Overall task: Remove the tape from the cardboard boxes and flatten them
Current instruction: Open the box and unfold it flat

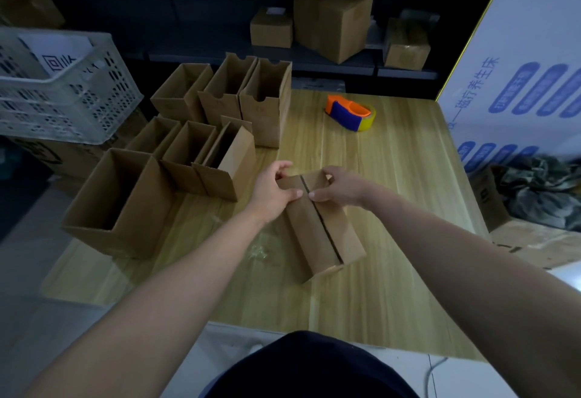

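A long narrow cardboard box lies on the wooden table in front of me, its top seam running as a dark slit down the middle. My left hand grips the far end's left flap, thumb on top beside the seam. My right hand pinches the right flap at the same end, fingers curled over its far edge. Clear crumpled tape lies on the table left of the box.
Several open-topped cardboard boxes stand in rows on the table's left side. An orange and blue tape dispenser sits at the far middle. A white plastic crate is at the left, closed boxes on shelves behind, a large printed carton at right.
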The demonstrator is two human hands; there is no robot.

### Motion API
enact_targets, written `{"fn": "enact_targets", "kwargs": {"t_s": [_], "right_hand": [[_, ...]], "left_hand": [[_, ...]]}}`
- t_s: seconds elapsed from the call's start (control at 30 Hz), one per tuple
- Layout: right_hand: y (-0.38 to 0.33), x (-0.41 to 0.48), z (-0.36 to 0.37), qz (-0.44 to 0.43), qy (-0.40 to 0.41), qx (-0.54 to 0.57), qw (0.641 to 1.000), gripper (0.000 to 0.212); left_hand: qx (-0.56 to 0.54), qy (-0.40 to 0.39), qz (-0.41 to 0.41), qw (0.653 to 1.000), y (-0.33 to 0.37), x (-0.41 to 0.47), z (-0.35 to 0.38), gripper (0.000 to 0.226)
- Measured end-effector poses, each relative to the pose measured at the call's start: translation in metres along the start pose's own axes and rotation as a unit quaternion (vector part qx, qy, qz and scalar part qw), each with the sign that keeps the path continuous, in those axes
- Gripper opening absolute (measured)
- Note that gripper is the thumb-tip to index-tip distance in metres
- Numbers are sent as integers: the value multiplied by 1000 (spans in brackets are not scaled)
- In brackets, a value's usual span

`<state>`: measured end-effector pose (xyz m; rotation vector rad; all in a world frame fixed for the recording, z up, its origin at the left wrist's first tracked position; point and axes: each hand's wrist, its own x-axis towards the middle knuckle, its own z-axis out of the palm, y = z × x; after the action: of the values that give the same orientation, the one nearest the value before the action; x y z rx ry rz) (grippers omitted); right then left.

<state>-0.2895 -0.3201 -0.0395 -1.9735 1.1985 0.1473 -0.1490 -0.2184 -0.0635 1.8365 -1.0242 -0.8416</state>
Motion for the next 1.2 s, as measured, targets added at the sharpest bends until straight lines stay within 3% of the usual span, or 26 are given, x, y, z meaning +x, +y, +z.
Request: {"fn": "enact_targets", "kwargs": {"t_s": [0.07, 0.17, 0.37, 0.5, 0.7, 0.97, 1.1, 1.2], "right_hand": [[-1, 0, -4, -1, -35, 70, 997, 85], [1, 0, -8, -13, -71, 75, 995, 81], [7, 2, -16, 15, -58, 133, 989, 50], [20, 6, -19, 59, -7, 137, 989, 67], [41, 9, -21, 126, -40, 142, 981, 90], [46, 14, -23, 116, -34, 269, 956, 67], [39, 17, -16, 115, -40, 280, 952, 75], [38, 17, -14, 130, -37, 260, 956, 94]], "left_hand": [[-3, -6, 20, 1000, 2, 2, -3, 53], [1, -21, 31, 999, 5, 1, -3, 43], [4, -61, 40, 997, 16, 2, -3, 30], [18, -115, 61, 991, 25, 0, -2, 20], [42, -164, 105, 980, 46, 3, -2, 15], [53, -152, 160, 974, 55, 4, -2, 13], [66, -113, 111, 985, 41, 12, -11, 32], [67, -73, 42, 994, 37, 15, -18, 25]]}}
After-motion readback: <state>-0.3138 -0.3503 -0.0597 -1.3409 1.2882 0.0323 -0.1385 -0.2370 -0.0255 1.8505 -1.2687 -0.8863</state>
